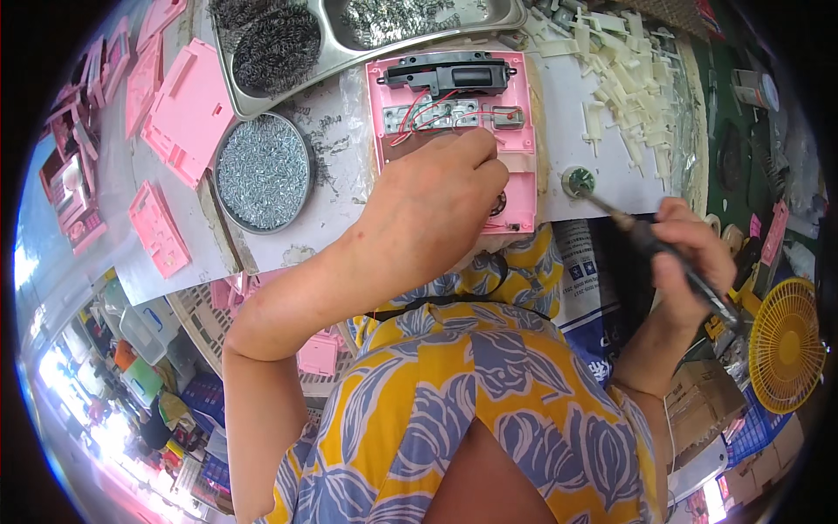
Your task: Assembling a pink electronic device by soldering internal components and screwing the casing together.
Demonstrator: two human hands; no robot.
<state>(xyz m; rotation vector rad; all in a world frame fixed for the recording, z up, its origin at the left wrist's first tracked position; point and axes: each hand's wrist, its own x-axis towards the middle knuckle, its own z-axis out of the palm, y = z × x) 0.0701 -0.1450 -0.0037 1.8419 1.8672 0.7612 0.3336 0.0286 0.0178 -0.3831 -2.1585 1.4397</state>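
A pink plastic casing [518, 222] lies at the table's front edge, holding a black module [476, 79], metal plates [428, 116] and thin red wires [410, 118]. My left hand [445, 188] is over its middle, fingers curled down; whatever they grip is hidden beneath the hand. In my right hand [690, 262] is a soldering iron [646, 234] with a black handle, held slanting like a pen. Its tip reaches a small round tin [577, 181] with green in it, to the right of the casing.
A metal tray [327, 65] of dark springs stands at the back. Left are a round dish [305, 140] of small screws and pink panels [188, 113]. Cream plastic parts [624, 83] are heaped back right. A yellow round grille [786, 345] is at far right.
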